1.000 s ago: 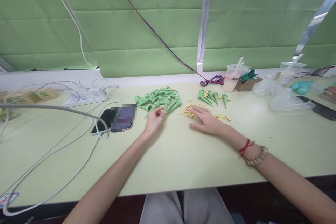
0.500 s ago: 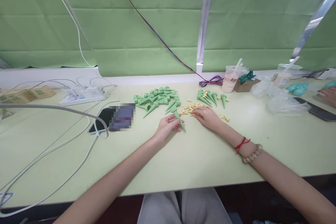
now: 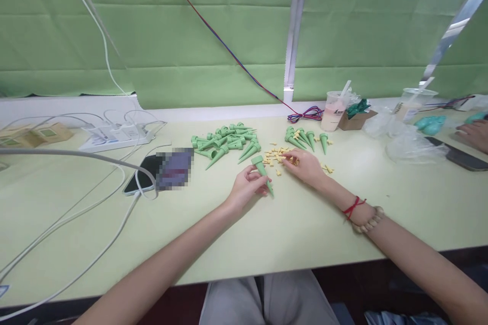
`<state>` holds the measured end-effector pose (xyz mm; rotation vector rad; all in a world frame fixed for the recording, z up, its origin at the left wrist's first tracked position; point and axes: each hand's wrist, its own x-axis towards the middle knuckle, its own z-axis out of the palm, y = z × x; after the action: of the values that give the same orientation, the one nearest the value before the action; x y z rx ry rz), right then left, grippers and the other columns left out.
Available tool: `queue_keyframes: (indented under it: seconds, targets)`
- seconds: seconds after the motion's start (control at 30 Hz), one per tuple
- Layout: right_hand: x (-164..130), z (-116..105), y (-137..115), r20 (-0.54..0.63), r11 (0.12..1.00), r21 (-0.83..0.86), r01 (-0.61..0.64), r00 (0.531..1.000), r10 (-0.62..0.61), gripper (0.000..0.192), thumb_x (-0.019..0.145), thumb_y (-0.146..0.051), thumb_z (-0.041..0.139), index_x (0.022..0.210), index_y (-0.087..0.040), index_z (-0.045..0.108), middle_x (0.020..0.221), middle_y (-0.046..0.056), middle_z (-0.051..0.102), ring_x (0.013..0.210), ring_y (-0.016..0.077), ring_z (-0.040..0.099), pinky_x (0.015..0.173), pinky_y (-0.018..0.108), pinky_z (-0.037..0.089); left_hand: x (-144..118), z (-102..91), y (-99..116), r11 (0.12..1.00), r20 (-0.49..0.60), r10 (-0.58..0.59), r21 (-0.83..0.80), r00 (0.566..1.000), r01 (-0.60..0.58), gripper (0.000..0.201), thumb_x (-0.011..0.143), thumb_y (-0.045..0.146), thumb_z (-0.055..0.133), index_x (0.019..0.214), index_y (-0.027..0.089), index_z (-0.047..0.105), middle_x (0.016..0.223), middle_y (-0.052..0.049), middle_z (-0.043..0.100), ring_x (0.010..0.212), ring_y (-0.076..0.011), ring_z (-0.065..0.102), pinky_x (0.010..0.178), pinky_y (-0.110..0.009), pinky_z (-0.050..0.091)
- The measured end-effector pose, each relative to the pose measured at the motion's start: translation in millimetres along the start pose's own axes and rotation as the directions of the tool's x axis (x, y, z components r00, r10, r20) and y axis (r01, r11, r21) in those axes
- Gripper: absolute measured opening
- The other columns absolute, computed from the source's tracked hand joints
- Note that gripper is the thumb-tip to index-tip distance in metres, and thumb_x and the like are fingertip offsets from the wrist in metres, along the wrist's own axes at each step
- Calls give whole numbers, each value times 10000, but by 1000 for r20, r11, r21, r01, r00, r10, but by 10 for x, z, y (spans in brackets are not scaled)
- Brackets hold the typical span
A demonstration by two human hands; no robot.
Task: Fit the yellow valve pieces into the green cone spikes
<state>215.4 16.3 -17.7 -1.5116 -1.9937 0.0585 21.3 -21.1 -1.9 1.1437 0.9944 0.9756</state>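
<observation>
My left hand [image 3: 247,188] is closed round a green plastic watering spike [image 3: 261,166], its wide capped end up and its point slanting down to the right. My right hand [image 3: 305,167] is at the pile of small yellow plastic pieces [image 3: 272,154], thumb and fingertips pinched on what looks like one of them. One loose yellow piece [image 3: 278,172] lies between my hands. Beyond my left hand is a heap of green spikes [image 3: 224,142]. A smaller group of green spikes [image 3: 301,137], some with yellow pieces at their heads, lies behind my right hand.
At left are a phone [image 3: 147,172], white cables [image 3: 114,244] and a power strip [image 3: 114,142]. At back right stand a pink drink cup [image 3: 332,117], a small cardboard box [image 3: 354,121], plastic bags [image 3: 412,147] and a second cup [image 3: 414,104]. Another person's hand [image 3: 475,134] rests at far right.
My left hand has shifted slightly right and towards me with the spike. My right hand's fingers have drawn into a pinch at the yellow pile, and one yellow piece now lies apart nearer me.
</observation>
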Motion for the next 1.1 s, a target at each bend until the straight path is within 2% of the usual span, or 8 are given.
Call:
queue_keyframes:
  seconds: [0.1,0.17,0.27,0.37,0.57,0.77,0.97,1.1]
  targets:
    - [1,-45,53,21,995,-89,-41,999,43,381,823,-416,463,1093,-183,599,1019,86,632,941,222,571,799,338,438,7,-8,9,1000,-25,5,9,1000,-5,322,665,182,661,951,124,526,668,-22,638,514,-109,588,505,-241,498]
    - [-11,-68,105,29,986,-157,-54,998,59,626,764,-538,500,1262,-162,458,1201,137,534,1122,284,471,904,409,375,7,-13,22,1000,-37,7,6,999,-7,325,661,183,663,951,128,525,662,-17,633,514,-108,586,490,-233,493]
    - [-36,-101,178,134,965,-245,-97,982,132,824,675,-671,503,1307,-154,391,1234,181,494,1145,343,440,908,485,345,-2,-12,41,1000,-37,21,2,999,-21,331,651,200,676,943,137,534,686,-23,641,524,-106,588,482,-220,488]
    - [-24,-121,226,187,960,-257,-112,969,163,631,710,-599,522,1164,-162,542,1079,153,593,1019,306,534,837,429,412,-10,-5,45,1000,-33,25,10,999,-24,318,661,207,669,940,138,532,717,-36,648,535,-103,585,488,-219,488]
    - [51,-63,263,85,994,-75,-76,993,82,278,730,-356,572,909,-176,684,847,80,664,744,203,604,680,328,472,2,-7,13,997,-96,39,63,995,-33,280,647,192,663,895,144,542,671,-26,635,655,-140,620,574,-232,485]
    - [40,-72,199,92,951,234,-203,978,186,275,682,-386,621,797,-150,703,738,67,696,638,194,633,613,320,506,25,-101,32,967,-229,158,232,960,-103,212,717,336,603,832,159,579,640,-9,622,557,-104,571,517,-204,440]
    - [57,-99,189,168,824,444,-351,936,309,270,716,-354,610,843,-134,702,773,99,702,696,230,654,623,370,538,60,-102,21,998,-131,-30,56,991,38,204,762,315,599,842,136,543,782,-65,648,648,-133,640,674,-280,529]
    - [75,-75,215,223,755,537,-377,926,304,229,780,-308,554,866,-152,698,836,106,699,727,227,656,669,419,537,88,-88,-28,999,-63,-39,-19,997,37,170,800,301,562,855,145,526,844,-65,629,781,-148,649,775,-298,519]
